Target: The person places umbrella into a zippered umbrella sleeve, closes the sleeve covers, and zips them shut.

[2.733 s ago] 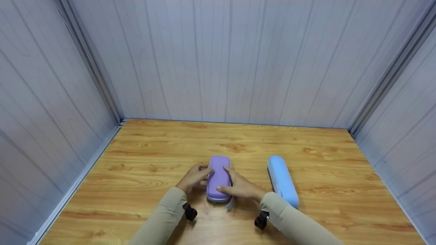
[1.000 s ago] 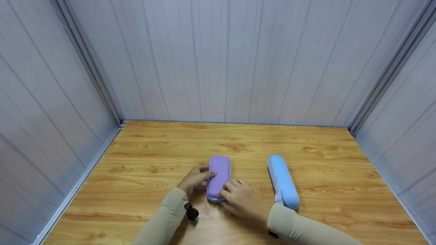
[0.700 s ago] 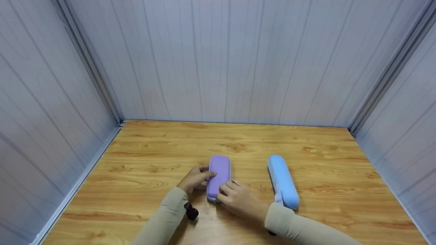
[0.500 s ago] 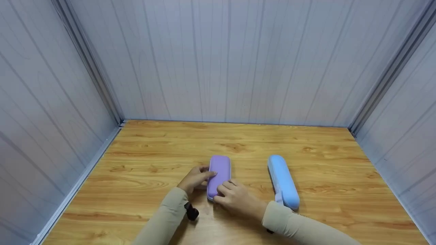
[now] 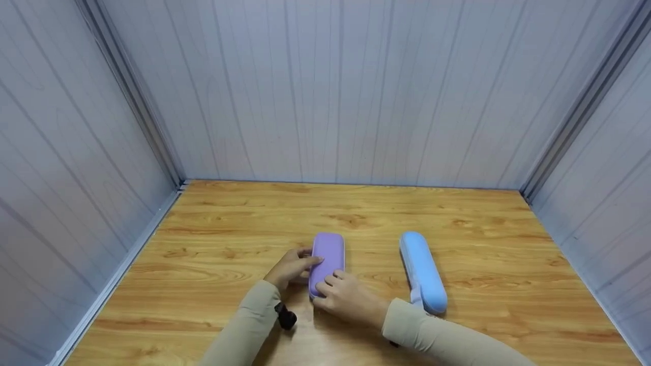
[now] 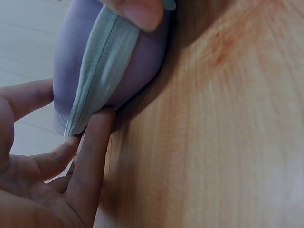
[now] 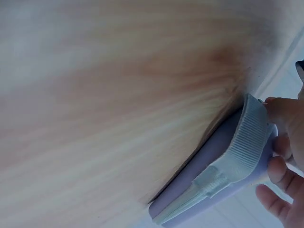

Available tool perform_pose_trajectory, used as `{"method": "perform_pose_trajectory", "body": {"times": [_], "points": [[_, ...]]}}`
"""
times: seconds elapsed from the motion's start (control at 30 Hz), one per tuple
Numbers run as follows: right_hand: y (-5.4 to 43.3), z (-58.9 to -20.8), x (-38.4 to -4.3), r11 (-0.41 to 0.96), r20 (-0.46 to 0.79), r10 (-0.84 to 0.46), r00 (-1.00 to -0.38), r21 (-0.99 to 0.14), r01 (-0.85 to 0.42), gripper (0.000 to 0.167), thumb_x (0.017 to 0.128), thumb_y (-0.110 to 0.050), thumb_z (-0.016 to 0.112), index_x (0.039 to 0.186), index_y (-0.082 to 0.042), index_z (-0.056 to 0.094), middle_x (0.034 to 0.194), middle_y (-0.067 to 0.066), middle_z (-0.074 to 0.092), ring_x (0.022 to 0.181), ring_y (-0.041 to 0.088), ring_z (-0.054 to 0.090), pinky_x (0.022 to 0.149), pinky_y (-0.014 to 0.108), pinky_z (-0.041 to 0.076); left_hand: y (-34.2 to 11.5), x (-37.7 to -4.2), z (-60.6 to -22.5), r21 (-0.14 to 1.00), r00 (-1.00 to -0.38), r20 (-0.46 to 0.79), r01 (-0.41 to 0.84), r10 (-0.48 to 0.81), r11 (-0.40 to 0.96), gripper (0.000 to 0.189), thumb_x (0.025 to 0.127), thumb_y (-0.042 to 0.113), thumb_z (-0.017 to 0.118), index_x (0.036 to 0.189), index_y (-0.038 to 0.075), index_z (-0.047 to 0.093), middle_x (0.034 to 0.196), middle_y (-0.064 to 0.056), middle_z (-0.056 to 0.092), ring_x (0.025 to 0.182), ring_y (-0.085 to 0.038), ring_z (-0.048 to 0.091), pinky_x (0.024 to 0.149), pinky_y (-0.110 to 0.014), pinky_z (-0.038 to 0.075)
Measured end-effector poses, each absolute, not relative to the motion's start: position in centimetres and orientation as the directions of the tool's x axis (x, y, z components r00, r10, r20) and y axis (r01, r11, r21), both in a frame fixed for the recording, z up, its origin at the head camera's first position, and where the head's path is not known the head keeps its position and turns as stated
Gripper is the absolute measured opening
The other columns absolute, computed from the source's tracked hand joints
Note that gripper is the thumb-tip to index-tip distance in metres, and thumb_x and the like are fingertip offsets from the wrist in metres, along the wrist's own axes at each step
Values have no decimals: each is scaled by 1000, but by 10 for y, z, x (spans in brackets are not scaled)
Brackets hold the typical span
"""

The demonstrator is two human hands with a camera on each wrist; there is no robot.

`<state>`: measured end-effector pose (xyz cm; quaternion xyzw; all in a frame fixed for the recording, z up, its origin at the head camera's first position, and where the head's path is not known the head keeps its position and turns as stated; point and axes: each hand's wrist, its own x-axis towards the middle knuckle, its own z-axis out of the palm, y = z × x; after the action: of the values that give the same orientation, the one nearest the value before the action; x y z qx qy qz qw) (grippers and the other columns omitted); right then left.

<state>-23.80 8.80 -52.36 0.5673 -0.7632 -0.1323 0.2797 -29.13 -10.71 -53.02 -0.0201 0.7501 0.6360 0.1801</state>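
A purple hard-shell pencil case (image 5: 329, 248) lies on the wooden table, its long side pointing away from me. My left hand (image 5: 292, 267) grips its left side, thumb on the lid and the other fingers along the lower side. At the near end, my right hand (image 5: 351, 300) has curled fingers pinching at the pale zip (image 6: 97, 61); the zip pull is hidden under them. A ribbed pale strap (image 7: 244, 142) stretches along the case beside the right fingers. The case's lid looks closed in the head view.
To the right lies a blue pencil case (image 5: 424, 269) with a pale strap (image 5: 416, 296), close to my right forearm (image 5: 447, 335). Pale panel walls (image 5: 315, 91) enclose the table (image 5: 229, 218) at the back and both sides.
My right hand has gone from holding the case's right side to its near end, then slid left along that end. The left hand and the case have stayed nearly still.
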Motion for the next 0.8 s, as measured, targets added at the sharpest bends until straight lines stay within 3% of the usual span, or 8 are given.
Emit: {"method": "perform_pose_trajectory", "body": {"times": [0.57,0.8], "points": [[79,-527,-243,279,293,-949,-113,622,-731,14,95,-23,61,101,-22,74,98,-8,68,86,9,59,70,24,49,-108,-290,-528,948,-931,-299,-264,211,180,63,93,22,70,141,-10,45,122,-21,63,102,-31,66,82,-41,58],[81,-525,-245,221,226,-969,-96,633,-742,16,96,-22,60,106,-21,73,103,-7,66,89,11,59,73,24,49,-108,-289,-528,949,-936,-292,-257,197,184,63,93,22,71,141,-10,46,123,-21,61,101,-30,66,81,-41,58]]}}
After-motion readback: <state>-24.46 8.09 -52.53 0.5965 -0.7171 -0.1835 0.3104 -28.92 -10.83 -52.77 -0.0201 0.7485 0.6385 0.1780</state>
